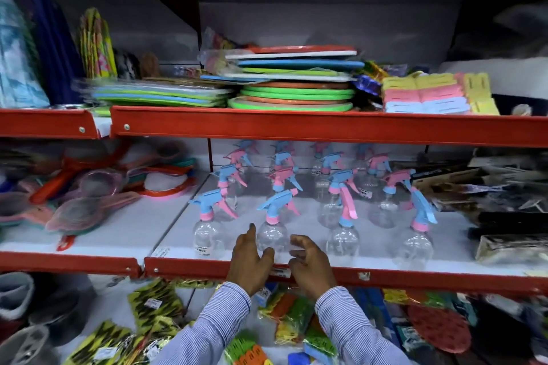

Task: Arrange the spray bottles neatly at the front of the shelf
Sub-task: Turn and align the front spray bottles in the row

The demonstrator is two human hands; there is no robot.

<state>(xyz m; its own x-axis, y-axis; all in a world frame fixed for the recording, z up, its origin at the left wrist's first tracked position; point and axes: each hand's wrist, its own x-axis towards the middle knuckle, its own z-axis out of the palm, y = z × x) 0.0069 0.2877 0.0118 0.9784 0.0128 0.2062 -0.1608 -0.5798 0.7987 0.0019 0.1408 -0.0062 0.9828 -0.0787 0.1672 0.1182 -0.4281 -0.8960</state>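
Nearest, at six o'clock: two striped sleeves [225,311] reaching up from the bottom edge over packets of bright goods on the lowest shelf. Left hand [248,264] raised at the red front lip [207,268] of the middle shelf, grip wide, fingers spread, index pointing toward twelve o'clock, just beside the glass of a clear bottle. Right hand [308,265] at three o'clock of the left one, grip half-curled and loose, closed on nothing, fingertips near the same bottle.

Between both hands, at twelve o'clock of them: front-row spray bottle [271,235], clear, upright, blue trigger head with pink collar, close behind the lip. Contact with either hand could not be told. At nine o'clock of it, a second front bottle [207,234] with a label. At three o'clock, two more front bottles [342,238], [415,243], one with a pink trigger, the other a blue one.

Farther back, toward twelve o'clock: rear rows of spray bottles [284,178], pink and blue heads, loosely lined up to the shelf's back. At ten o'clock, strainers and paddles [89,207] piled flat. Above, on the top shelf, stacked coloured plates [293,94], blurred.
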